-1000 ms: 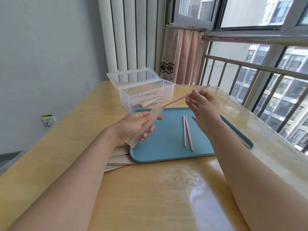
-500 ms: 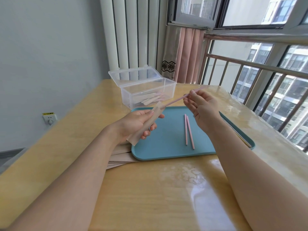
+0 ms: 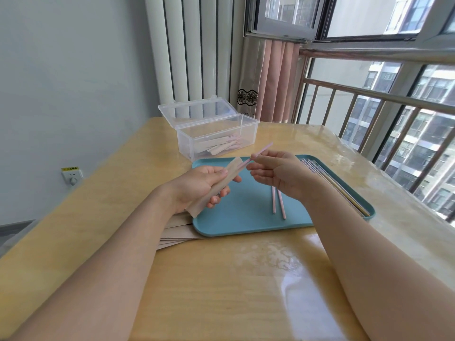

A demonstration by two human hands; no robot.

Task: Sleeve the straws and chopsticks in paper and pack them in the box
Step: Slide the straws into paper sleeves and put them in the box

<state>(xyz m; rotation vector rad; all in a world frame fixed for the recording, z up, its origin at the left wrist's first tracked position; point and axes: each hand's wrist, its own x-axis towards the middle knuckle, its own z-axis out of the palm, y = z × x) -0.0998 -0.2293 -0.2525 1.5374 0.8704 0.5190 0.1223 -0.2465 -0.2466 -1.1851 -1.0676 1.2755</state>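
Both hands are up over the tray [image 3: 246, 222]. Left hand [image 3: 197, 185] has its fingers curled round a paper sleeve [image 3: 215, 187], thumb on top, sleeve slanting up toward the box [image 3: 216, 134]. Right hand [image 3: 278, 173] pinches a pink straw [image 3: 261, 150] between thumb and fingertips, the other fingers loosely curled. The straw's lower end sits right at the sleeve's open mouth; can't tell how far in it is. The upper end sticks out past the fingers toward the box. Two more straws [image 3: 278, 203] lie on the tray under the right hand, chopsticks [image 3: 337, 188] along the tray's right edge. The box behind the tray is open with sleeved ones inside. A sleeve stack [image 3: 177, 232] pokes out at the tray's left.
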